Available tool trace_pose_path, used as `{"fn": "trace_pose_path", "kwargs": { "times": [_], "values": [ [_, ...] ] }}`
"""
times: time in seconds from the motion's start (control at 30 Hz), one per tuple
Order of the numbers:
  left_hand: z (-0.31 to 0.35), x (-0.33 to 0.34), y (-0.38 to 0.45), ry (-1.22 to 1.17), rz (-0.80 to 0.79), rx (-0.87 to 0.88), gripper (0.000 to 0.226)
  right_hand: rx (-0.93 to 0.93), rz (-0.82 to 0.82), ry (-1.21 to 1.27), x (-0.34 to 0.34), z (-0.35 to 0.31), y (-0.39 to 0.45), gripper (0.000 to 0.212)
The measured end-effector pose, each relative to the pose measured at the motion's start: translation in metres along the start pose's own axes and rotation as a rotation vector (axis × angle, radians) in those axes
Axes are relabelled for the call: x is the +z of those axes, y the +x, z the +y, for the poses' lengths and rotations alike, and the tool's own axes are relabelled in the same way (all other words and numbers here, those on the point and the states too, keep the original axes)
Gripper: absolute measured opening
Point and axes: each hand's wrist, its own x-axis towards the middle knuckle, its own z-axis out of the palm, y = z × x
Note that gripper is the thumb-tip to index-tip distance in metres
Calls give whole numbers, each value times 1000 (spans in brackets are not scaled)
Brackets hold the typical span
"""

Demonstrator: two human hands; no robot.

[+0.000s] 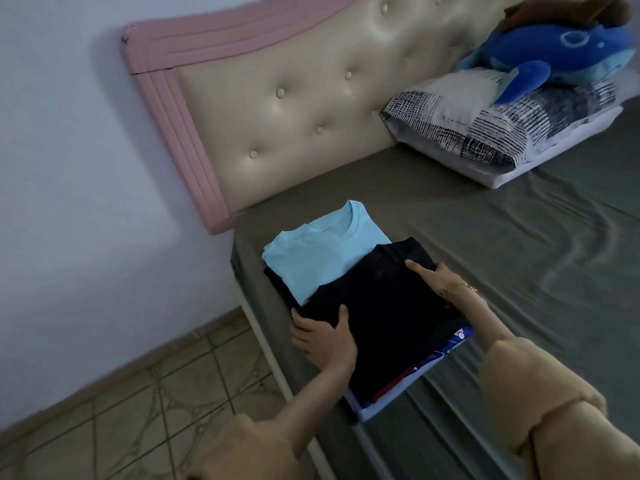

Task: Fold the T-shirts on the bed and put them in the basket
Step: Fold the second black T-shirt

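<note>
Folded black T-shirt [374,306] lies on top of a stack at the near left corner of the bed [519,271], close to the mattress edge. Left hand [323,336] grips its left edge: thumb on top of the cloth, fingers curled round the side and under. Right hand [441,282] holds the right edge, forefinger stretched flat across the fabric, the other fingers tucked down over the side. Beneath the black shirt, a folded garment in white, blue and red [415,375] shows along the near right side. A folded light blue T-shirt [322,247] lies just beyond, collar towards the headboard, its near part overlapped by the black one; a dark garment's edge shows under it at left. Both forearms wear tan sleeves [540,393].

Far right: patterned pillows [485,123] against the tufted cream headboard [294,109] with pink trim, a blue plush whale [554,53] on top. Tiled floor [138,393] at near left.
</note>
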Motion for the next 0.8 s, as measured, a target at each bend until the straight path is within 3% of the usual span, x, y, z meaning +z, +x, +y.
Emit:
{"fn": "trace_pose_path", "kwargs": {
  "times": [0.27,0.5,0.8],
  "values": [
    [19,0,-22,-64,15,-465,87,31,-114,63,-7,2,-1,88],
    [11,0,-5,-195,-64,-682,108,151,-360,142,-27,7,7,120],
    [27,-11,-5,-332,-209,-691,46,251,-665,171,-44,12,16,95]
  ]
}}
